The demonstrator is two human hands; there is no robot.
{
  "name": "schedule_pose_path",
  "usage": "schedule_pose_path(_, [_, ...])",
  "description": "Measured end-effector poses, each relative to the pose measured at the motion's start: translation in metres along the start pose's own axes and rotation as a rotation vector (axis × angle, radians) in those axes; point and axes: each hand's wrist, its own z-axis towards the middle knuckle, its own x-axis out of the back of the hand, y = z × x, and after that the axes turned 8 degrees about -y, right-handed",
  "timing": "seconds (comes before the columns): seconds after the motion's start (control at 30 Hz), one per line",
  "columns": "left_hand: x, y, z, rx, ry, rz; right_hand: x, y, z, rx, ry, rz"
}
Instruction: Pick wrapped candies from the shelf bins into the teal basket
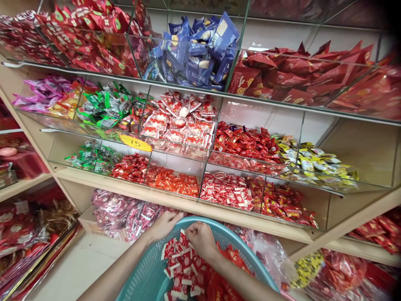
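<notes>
A teal plastic basket (142, 255) is low in front of me, holding small red-and-white wrapped candies (186, 269) beside plain red packets (224, 282). My left hand (164, 225) grips its far left rim, the fingers reaching over the edge. Inside the basket, my right hand (202, 238) is closed above the candies, with a red-and-white wrapper showing at its fingertips. The rest of what it may hold is hidden by the fingers.
Glass-fronted shelf bins rise ahead, with red-and-white candies (225, 190), orange-red packets (173, 182), and blue packets (203, 50). A yellow tag (135, 143) reads 15. Bagged goods (125, 213) lie below the lowest shelf, behind the basket.
</notes>
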Motion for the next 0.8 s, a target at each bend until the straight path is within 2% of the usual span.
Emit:
schedule_pose_path(0.23, [-0.002, -0.004, 0.001, 0.022, 0.007, -0.018, 0.023, -0.008, -0.008, 0.034, 0.041, -0.003])
schedule_pose_path(0.37, [-0.002, -0.005, 0.001, 0.016, -0.007, -0.050, 0.051, -0.015, -0.013, 0.109, 0.100, -0.047])
schedule_pose_path(0.47, [-0.002, -0.005, 0.001, 0.003, -0.032, -0.088, 0.079, -0.014, -0.011, 0.200, 0.196, -0.141])
schedule_pose_path(0.67, [-0.001, -0.002, -0.001, 0.042, -0.043, -0.101, 0.134, 0.011, 0.004, 0.288, 0.407, -0.476])
schedule_pose_path(0.8, [-0.001, 0.002, -0.003, 0.032, -0.048, -0.116, 0.147, 0.033, 0.009, 0.253, 0.456, -0.569])
